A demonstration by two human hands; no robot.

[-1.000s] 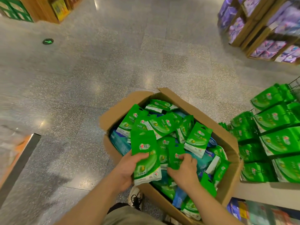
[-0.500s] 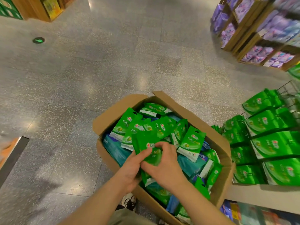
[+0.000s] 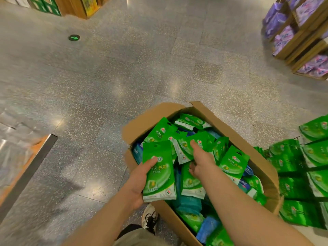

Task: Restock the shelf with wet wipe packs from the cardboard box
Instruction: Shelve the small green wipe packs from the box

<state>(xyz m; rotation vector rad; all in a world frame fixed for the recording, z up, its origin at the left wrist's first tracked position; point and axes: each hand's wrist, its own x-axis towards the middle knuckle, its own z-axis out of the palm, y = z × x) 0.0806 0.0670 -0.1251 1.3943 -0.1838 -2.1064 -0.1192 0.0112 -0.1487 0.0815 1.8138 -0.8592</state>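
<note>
**A:** Wet wipe packs (image 3: pixel 191 174) fill the open cardboard box (image 3: pixel 262 167) at the person's feet. Nearest the camera, the left hand (image 3: pixel 140 181) holds a small stack of green packs (image 3: pixel 159 174) upright above the box's near-left corner, thumb across the printed front, fingers hidden behind.

**B:** And the other hand?

**A:** The right hand (image 3: pixel 200 160) reaches into the heap just beyond, fingers curled down among the loose packs. One green pack (image 3: pixel 186 148) seems pinched under its fingertips, though the grip is partly hidden, so I cannot be sure.

**B:** Where might it go wrong?

**A:** The held stack looks the weak point. The wrappers appear glossy, and only a thumb shows clamping them; adding another pack could let the stack fan out and slide onto the floor (image 3: pixel 124 77). The heap is jumbled too, with blue packs (image 3: pixel 188 203) mixed among the green, so a hasty grab might bring up the wrong kind.

**B:** And the shelf?

**A:** The shelf (image 3: pixel 308 171) stands to the right of the box, its wire-divided rows already showing green packs. Carrying a loose stack across could snag a divider, I'd judge. Farther off, a purple-stocked display (image 3: pixel 301 32) stands at the top right.
</note>
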